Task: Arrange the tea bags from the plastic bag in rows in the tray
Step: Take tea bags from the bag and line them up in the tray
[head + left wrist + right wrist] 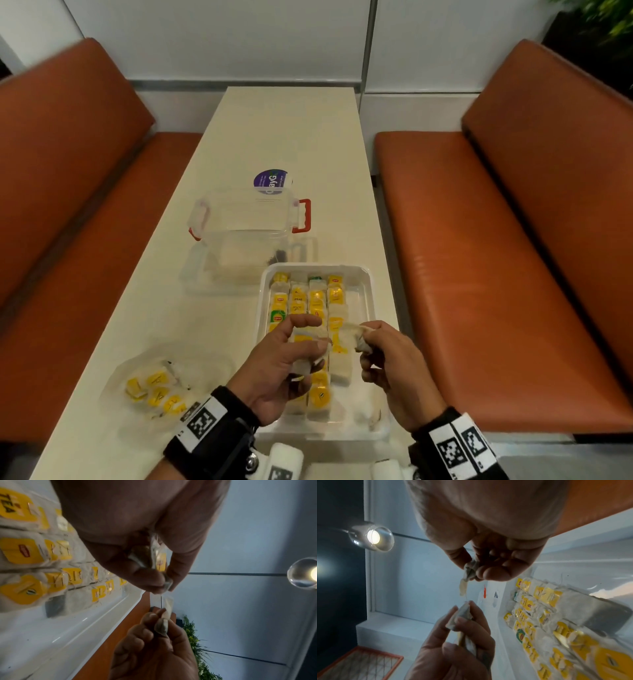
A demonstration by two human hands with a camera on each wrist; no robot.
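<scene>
A white tray point(371, 291) near the table's front edge holds tea bags point(317, 301) with yellow tags in several rows. My two hands hover just above its near half. My left hand point(317, 334) grips a small bundle of tea bags point(145, 557) between thumb and fingers. Close on its right, my right hand point(364, 337) pinches one crumpled tea bag point(471, 569). A pale tag on a thin string point(169, 605) hangs between the hands. The clear plastic bag point(154, 387), lying flat left of the tray, has several yellow-tagged tea bags inside.
Behind the tray stands a clear lidless box point(246, 219) with red latches, and a purple round sticker point(270, 180) lies beyond it. Orange bench seats point(479, 274) run along both long sides of the narrow white table point(291, 130).
</scene>
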